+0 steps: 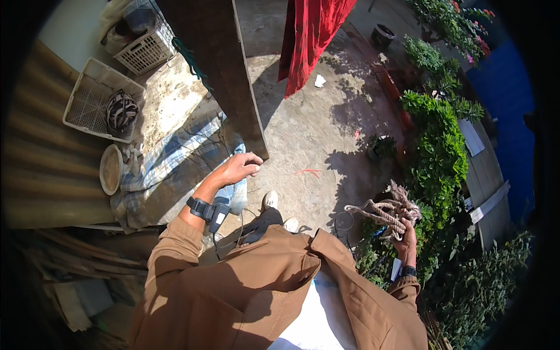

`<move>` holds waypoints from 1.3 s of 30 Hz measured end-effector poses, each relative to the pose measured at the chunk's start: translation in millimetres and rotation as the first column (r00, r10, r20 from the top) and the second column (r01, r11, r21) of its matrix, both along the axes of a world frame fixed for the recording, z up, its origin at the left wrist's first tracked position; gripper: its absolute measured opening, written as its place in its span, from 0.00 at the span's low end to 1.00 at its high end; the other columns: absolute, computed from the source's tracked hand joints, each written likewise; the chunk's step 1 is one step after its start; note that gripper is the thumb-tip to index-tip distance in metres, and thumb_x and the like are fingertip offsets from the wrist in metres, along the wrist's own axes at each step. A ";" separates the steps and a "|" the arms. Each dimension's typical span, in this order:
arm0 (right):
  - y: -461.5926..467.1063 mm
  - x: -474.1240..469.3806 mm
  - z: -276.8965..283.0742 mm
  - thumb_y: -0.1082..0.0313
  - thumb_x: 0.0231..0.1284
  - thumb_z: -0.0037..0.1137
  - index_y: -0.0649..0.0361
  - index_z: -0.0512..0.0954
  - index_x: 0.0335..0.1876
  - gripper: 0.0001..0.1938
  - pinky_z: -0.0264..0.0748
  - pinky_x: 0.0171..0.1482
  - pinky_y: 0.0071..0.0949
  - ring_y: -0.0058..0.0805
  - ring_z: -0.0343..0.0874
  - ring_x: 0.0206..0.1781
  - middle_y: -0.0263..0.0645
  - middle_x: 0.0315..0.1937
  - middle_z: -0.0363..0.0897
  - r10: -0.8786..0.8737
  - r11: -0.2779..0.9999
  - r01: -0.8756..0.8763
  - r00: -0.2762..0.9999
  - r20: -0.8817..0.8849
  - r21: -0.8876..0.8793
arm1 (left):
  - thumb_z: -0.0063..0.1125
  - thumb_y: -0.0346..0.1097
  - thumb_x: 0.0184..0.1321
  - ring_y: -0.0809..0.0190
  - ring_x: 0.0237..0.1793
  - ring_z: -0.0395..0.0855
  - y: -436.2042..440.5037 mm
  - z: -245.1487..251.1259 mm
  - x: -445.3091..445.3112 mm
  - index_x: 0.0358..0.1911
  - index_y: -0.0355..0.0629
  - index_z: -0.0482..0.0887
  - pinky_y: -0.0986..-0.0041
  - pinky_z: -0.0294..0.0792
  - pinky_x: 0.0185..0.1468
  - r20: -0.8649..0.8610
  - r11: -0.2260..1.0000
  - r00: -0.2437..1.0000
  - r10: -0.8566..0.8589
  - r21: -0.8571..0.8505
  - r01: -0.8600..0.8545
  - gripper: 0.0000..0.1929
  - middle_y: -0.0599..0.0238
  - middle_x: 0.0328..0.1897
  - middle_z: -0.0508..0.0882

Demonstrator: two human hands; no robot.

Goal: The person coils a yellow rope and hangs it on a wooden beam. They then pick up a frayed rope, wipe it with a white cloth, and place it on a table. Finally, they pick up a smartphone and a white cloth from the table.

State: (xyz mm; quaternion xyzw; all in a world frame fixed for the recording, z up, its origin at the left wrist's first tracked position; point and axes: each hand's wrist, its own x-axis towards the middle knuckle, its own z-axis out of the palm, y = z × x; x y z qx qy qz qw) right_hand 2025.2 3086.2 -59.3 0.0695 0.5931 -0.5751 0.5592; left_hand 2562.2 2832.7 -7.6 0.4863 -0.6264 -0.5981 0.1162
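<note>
My right hand [407,243], at the right over the plants, grips a bundle of thick, pale brown rope [393,212]; loops of it stick out to the left and a frayed mass rises above the fingers. My left hand [240,168] hangs with bent fingers beside the lower end of a dark wooden post or board [245,105]. Nothing shows in that hand, and whether its fingertips touch the wood I cannot tell. Beneath the left hand and forearm lies a blue-and-white checked cloth [175,162]. Both wrists wear black straps with devices.
A white plastic crate [72,105] with a striped bundle, a round basin [111,169] and another crate [146,50] stand left. Red cloth [302,43] hangs ahead. Green plants [437,148] and a flowerpot [383,35] line the right. A thin cable hangs by my left wrist.
</note>
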 end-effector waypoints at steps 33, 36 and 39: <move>-416.7 -197.4 -72.9 0.65 0.64 0.51 0.56 0.77 0.47 0.10 0.78 0.45 0.33 0.31 0.81 0.41 0.35 0.40 0.82 0.391 0.920 -0.393 0.909 0.147 -0.015 | 0.61 0.41 0.54 0.40 0.66 0.64 -281.3 -103.9 -130.4 0.61 0.41 0.71 0.56 0.59 0.67 0.291 0.611 0.556 0.779 -0.550 -0.569 0.29 0.40 0.64 0.69; -447.3 -206.0 -72.5 0.63 0.63 0.51 0.55 0.77 0.48 0.11 0.77 0.47 0.38 0.32 0.81 0.42 0.34 0.41 0.82 0.443 0.893 -0.448 0.891 0.105 0.039 | 0.61 0.44 0.53 0.36 0.68 0.58 -309.4 -111.9 -116.9 0.60 0.47 0.72 0.49 0.59 0.65 0.511 0.628 0.390 0.766 -0.465 -0.624 0.29 0.43 0.71 0.59; -472.4 -207.0 -71.0 0.62 0.63 0.51 0.55 0.77 0.48 0.11 0.77 0.46 0.38 0.33 0.81 0.41 0.35 0.41 0.82 0.478 0.875 -0.481 0.877 0.057 0.052 | 0.62 0.43 0.52 0.39 0.69 0.57 -338.6 -122.8 -95.8 0.60 0.50 0.73 0.50 0.61 0.64 0.651 0.632 0.237 0.721 -0.479 -0.609 0.29 0.46 0.75 0.51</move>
